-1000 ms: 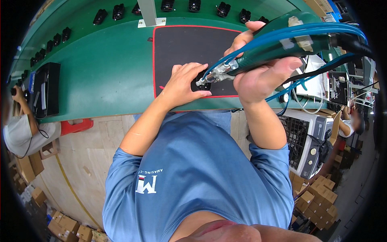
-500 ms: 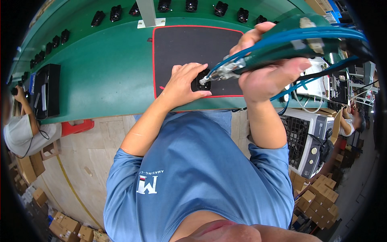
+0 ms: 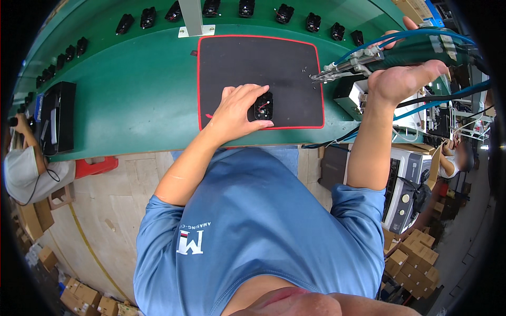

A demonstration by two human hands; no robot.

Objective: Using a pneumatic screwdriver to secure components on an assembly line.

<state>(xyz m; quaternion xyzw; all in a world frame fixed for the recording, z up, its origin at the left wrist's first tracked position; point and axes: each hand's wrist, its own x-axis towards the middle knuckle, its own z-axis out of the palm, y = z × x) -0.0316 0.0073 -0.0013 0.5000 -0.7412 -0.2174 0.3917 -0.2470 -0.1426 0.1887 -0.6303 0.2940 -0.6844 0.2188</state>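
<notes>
My left hand point(image 3: 234, 113) rests on the black mat point(image 3: 232, 58) with its red border. Between its thumb and fingers it steadies a small black plastic housing point(image 3: 263, 107), whose open face shows a short red-and-white wire. My right hand point(image 3: 398, 83) is wrapped around a green-bodied power screwdriver point(image 3: 406, 59) with blue hoses. Its metal nose point(image 3: 337, 69) points left over the mat's right edge, apart from the housing. The fingers on the far side of the tool are partly hidden. A few tiny screws point(image 3: 304, 70) lie on the mat near the nose.
Several similar black housings point(image 3: 246, 7) stand in a row along the bench's far side. A metal post point(image 3: 191, 18) rises behind the mat. At left is a black bin point(image 3: 64, 118), with a co-worker point(image 3: 31, 163) beyond. Hoses and a cable point(image 3: 443, 98) trail off right.
My right hand has drawn the screwdriver away from the housing, to the right and slightly farther off. The left hand keeps its place, and the housing's inside now shows.
</notes>
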